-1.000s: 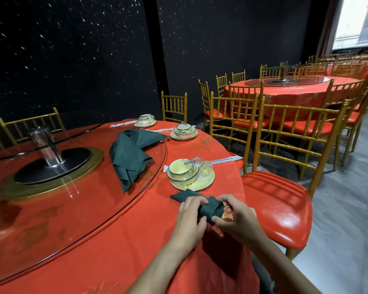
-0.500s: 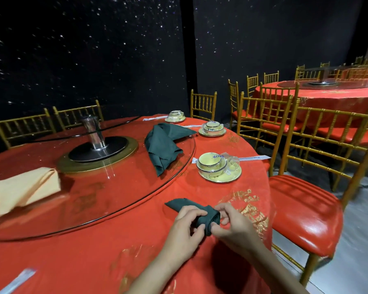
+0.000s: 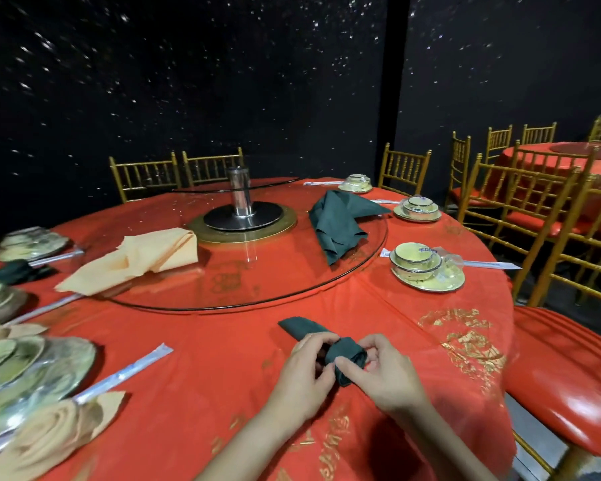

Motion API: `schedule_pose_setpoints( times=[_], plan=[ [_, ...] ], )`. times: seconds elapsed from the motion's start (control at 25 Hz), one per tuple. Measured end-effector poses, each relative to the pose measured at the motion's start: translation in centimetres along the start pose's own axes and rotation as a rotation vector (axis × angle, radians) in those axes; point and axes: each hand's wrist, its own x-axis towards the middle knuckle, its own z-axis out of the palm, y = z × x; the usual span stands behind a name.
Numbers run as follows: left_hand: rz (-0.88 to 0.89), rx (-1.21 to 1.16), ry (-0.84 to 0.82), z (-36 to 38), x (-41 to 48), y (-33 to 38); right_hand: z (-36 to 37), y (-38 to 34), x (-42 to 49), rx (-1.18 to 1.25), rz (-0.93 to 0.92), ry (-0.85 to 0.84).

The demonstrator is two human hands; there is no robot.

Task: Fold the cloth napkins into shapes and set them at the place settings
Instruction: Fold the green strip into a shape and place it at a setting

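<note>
Dark green napkin lies on the red desk near its front edge. Its near end is rolled into a tight coil, and a flat folded tail runs away to the upper left. Both hands are on the coil. The left hand curls its fingers over the roll's left side, and the right hand pinches the right side between thumb and forefinger — both sets of fingers clamped on the cloth.

The step in hand looks like rolling the napkin into a rose, judging by the finished peach rose beside the plates at the lower left. Part of the strip is not yet wound, so the roll is probably a little past halfway. The next move calls for winding the tail round the coil under steady tension, then tucking the loose end in — a slack grip would let the layers spring open.

After that it belongs at a setting; the yellow bowl and saucer to the right has no napkin by it. A loose green napkin and a peach pile wait on the glass turntable.
</note>
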Motion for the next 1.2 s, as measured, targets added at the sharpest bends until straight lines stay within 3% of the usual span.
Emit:
schedule_pose_setpoints(
  times=[0.24,0.44,0.72,1.0,1.2],
  plan=[
    [0.061,0.087,0.007,-1.9,-2.4,-1.1,0.9,-1.3,0.9,0.154,0.081,-0.083],
    [0.165,0.34,-0.059,-5.1,-3.1,-0.2,1.1,-3.2,1.7,0.449,0.119,-0.314],
    [0.251,0.62,-0.061,-8.0,-4.3,0.1,1.9,-5.0,1.8,0.321,0.126,-0.598],
    [0.118,0.56,0.038,-7.4,-5.1,-1.2,2.1,-3.4,0.6,0.406,-0.181,-0.506],
    [-0.117,0.628,-0.066,-7.7,-4.7,0.7,2.3,-2.8,-0.9,0.277,-0.464,-0.408]
  ],
)
